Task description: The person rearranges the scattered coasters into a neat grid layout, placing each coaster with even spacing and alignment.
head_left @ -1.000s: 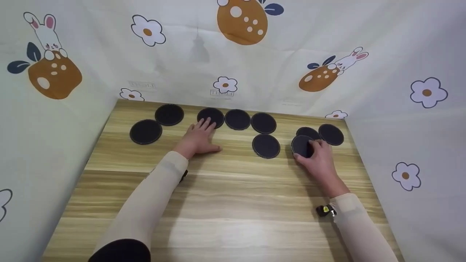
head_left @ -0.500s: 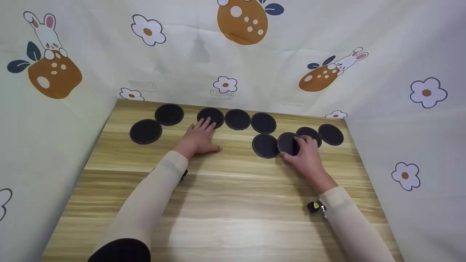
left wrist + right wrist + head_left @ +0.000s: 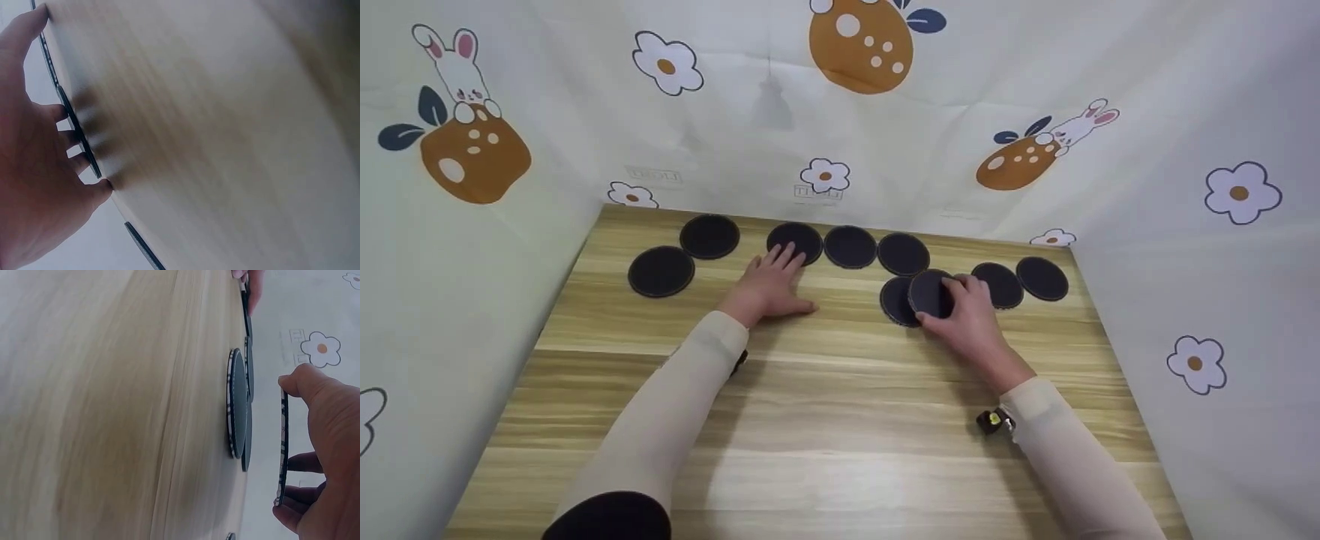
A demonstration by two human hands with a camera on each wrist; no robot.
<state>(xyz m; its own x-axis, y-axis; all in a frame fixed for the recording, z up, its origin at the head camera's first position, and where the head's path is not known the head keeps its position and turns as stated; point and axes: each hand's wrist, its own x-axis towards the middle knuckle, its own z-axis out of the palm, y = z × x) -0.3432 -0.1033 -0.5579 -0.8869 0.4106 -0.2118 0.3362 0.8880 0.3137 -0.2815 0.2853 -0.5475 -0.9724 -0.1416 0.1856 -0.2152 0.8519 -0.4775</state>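
In the head view my right hand (image 3: 971,319) pinches a round black coaster (image 3: 930,295) between thumb and fingers. The right wrist view shows this coaster (image 3: 283,439) edge-on, raised off the tabletop, with the thumb at one end and fingertips at the other. From above it overlaps another black coaster (image 3: 895,302) that lies flat on the wood. My left hand (image 3: 765,289) is spread, its fingertips resting on a coaster (image 3: 797,232) near the back edge; its thumb points out to the right. Two more coasters, a middle one (image 3: 850,247) and a right one (image 3: 904,253), continue that row.
At the back left lie two coasters, one nearer (image 3: 661,271) and one farther (image 3: 709,236). To the right are two others, an inner one (image 3: 997,286) and an outer one (image 3: 1042,278). Printed cloth (image 3: 720,135) hangs around the wooden tabletop (image 3: 810,420).
My right hand has carried its coaster leftward, from over the right-hand coasters to partly over the front middle one. The left hand has stayed put.
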